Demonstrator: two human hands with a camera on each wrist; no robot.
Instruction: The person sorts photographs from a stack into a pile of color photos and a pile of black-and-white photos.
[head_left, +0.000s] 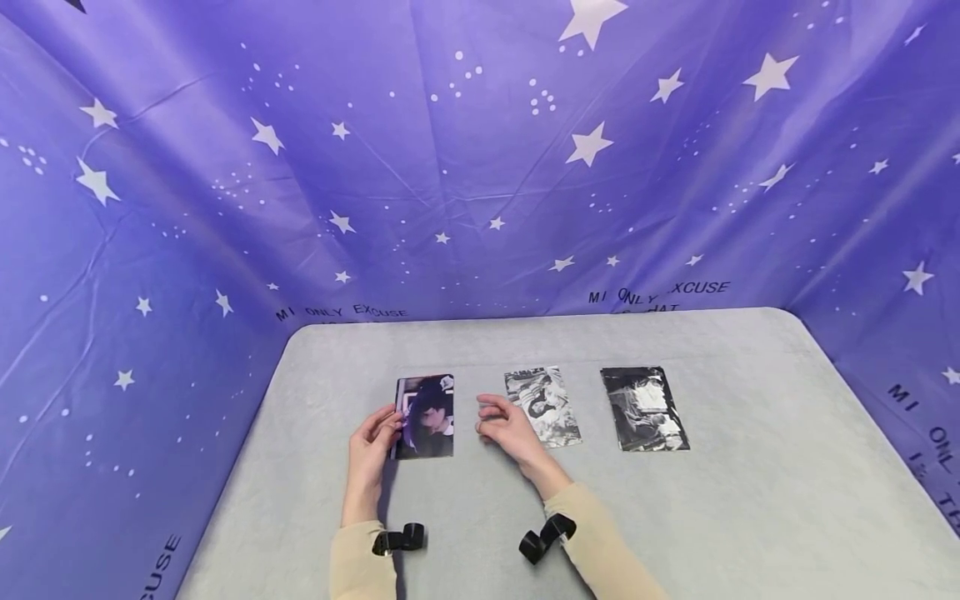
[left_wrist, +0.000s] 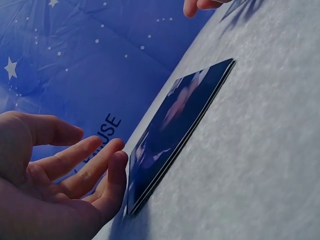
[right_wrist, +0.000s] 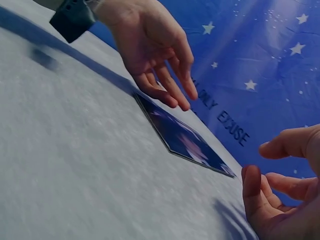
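Note:
A stack of photo prints (head_left: 431, 425) lies on the left of the table, its top print dark purple with a person in a hat. My left hand (head_left: 373, 446) is at the left edge of that stack, fingers relaxed and slightly bent. In the left wrist view, the fingertips (left_wrist: 118, 160) come close to the stack's edge; whether they touch it I cannot tell. Between the left and middle stacks hovers my right hand (head_left: 510, 429), fingers loosely bent and holding nothing. It partly covers a black-and-white print (head_left: 555, 408) in the middle.
To the right lies another stack of dark, glossy black-and-white prints (head_left: 645, 412). The table (head_left: 720, 517) has a grey cloth top with rounded back corners. A purple curtain (head_left: 465, 192) with white stars surrounds its back and sides. Black bands with cameras (head_left: 401, 539) sit on both wrists.

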